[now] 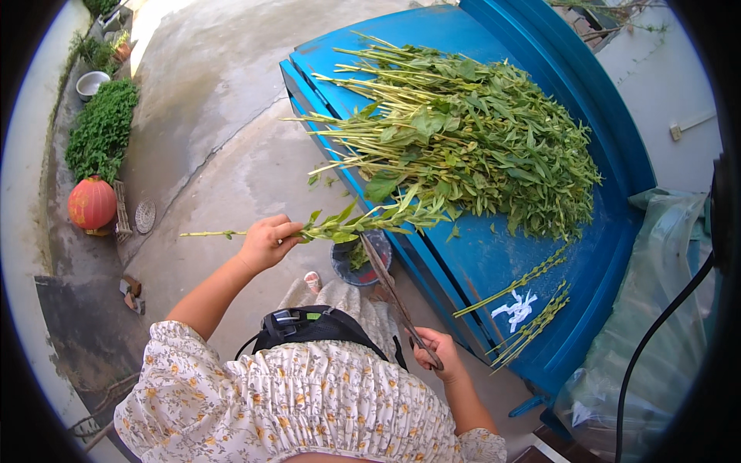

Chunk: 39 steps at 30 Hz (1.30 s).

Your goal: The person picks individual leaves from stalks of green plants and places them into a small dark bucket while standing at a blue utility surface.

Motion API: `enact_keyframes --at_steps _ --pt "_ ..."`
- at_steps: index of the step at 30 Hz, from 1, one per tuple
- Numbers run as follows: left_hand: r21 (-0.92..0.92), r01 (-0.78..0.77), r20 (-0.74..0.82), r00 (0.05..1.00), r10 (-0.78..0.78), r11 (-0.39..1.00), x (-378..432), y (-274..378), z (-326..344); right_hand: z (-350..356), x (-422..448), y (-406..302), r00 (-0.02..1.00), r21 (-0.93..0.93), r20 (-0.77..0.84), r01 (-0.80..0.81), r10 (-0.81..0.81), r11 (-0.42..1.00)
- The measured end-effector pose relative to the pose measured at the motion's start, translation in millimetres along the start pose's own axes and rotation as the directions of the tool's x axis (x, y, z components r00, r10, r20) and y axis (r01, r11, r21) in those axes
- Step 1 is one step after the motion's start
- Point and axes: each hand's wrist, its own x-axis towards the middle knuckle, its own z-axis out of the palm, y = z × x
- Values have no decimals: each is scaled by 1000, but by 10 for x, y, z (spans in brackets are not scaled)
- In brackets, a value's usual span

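My left hand point(267, 242) pinches a leafy green plant stalk point(370, 224) part-way along, its bare end pointing left. My right hand point(433, 351) grips the handles of long, rusty scissors point(389, 280). The blade tips touch or overlap the underside of the stalk's leaves; whether the blades are apart I cannot tell. Below them on the ground stands a bucket point(382, 252) with green leaves in it. To the right, a large heap of leafy stalks point(480, 139) lies on a blue metal cart bed point(451, 260). Nearer me on the bed are two small groups of trimmed stalks point(518, 280) and white strips point(517, 311).
The cart bed's raised blue wall point(602, 87) curves along the far right. Crumpled clear plastic sheeting point(631, 301) and a black cable point(654, 330) are at the right. Along the left wall stand a red lantern point(91, 202), green plants point(104, 127) and a white basin point(91, 84).
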Motion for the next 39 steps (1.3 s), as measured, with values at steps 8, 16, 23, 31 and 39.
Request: enact_keyframes --at_steps 8,16,23,31,39 --pt "26 -11 -28 1000 12 1000 -84 -52 -13 126 95 70 999 98 29 31 -34 995" --pt "105 -19 -4 1000 20 994 -58 -29 -101 160 134 -17 1000 70 -8 22 -21 997" --pt "76 -22 33 999 20 997 -17 -5 -106 37 98 -13 999 -4 -19 38 -38 999" --pt "195 -202 21 979 202 960 47 18 -87 80 128 -6 997 211 76 -13 -3 977" --pt "288 -309 116 951 288 906 144 8 -13 50 200 49 998 87 4 -65 65 994"
